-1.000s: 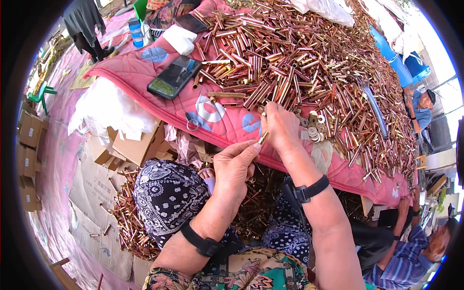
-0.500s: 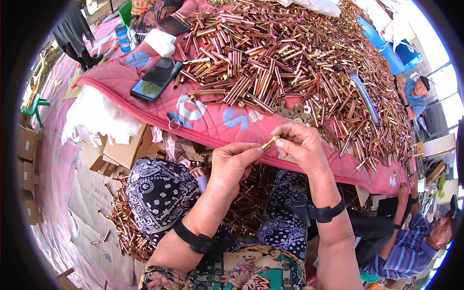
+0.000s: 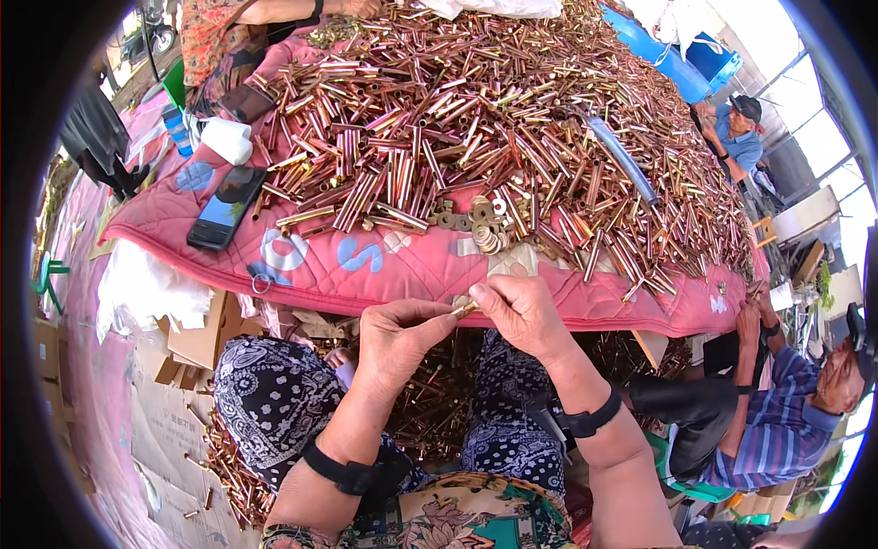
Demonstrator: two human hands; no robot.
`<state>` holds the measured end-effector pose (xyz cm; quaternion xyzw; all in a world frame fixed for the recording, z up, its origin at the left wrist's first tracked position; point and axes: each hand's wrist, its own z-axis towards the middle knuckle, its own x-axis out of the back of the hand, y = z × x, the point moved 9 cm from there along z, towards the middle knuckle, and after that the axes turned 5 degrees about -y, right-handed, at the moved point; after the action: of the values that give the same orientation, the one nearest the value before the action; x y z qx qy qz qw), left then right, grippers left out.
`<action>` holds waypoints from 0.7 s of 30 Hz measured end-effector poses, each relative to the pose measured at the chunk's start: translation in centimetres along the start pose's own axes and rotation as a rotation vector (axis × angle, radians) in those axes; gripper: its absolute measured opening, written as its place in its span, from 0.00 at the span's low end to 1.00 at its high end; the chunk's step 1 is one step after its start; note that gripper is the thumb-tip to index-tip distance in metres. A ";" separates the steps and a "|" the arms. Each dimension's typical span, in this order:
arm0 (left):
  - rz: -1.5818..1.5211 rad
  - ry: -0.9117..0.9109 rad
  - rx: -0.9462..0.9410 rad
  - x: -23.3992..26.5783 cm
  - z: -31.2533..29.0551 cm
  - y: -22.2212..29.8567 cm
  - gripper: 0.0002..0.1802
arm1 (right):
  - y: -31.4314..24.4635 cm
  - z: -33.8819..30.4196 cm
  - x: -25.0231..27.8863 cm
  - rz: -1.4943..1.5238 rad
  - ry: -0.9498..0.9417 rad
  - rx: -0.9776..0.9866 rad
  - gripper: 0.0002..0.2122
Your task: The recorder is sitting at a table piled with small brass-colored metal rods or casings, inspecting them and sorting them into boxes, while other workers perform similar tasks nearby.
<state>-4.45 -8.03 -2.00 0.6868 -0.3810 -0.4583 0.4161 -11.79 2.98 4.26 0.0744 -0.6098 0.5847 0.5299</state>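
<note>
Running crosswise, the metal piece (image 3: pixel 465 310) slants up rightward.

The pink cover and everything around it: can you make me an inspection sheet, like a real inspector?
Surface: pink quilted cover, bearing a heap of metal tubes.
Things: small brassy piece between the hands; washers near the cover's edge.
Clutter: phone, blue bottle, curved blue strip on the heap.
Hands: left hand and right hand pinch the piece.
Cables: nothing clearly seen.
Surroundings: person in a striped shirt at right, cardboard boxes at left.
</note>
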 end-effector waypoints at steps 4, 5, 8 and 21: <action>0.058 -0.053 -0.040 -1.1 0.4 -0.1 0.08 | 0.7 -0.5 1.1 0.277 0.091 -0.056 0.16; 0.074 -0.056 -0.052 -1.2 0.5 0.0 0.08 | 1.8 -0.7 0.4 0.253 0.013 -0.169 0.15; 0.054 -0.060 -0.035 -1.2 0.6 -0.2 0.08 | 2.7 -1.1 0.0 0.554 0.015 -0.285 0.17; 0.172 -0.065 -0.035 -0.8 0.4 -0.5 0.08 | 4.5 -3.0 -2.8 0.531 -0.269 -0.293 0.08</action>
<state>-5.04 -7.18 -2.33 0.6288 -0.4437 -0.4494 0.4536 -12.14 5.23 -1.37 -0.0875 -0.7500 0.5934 0.2787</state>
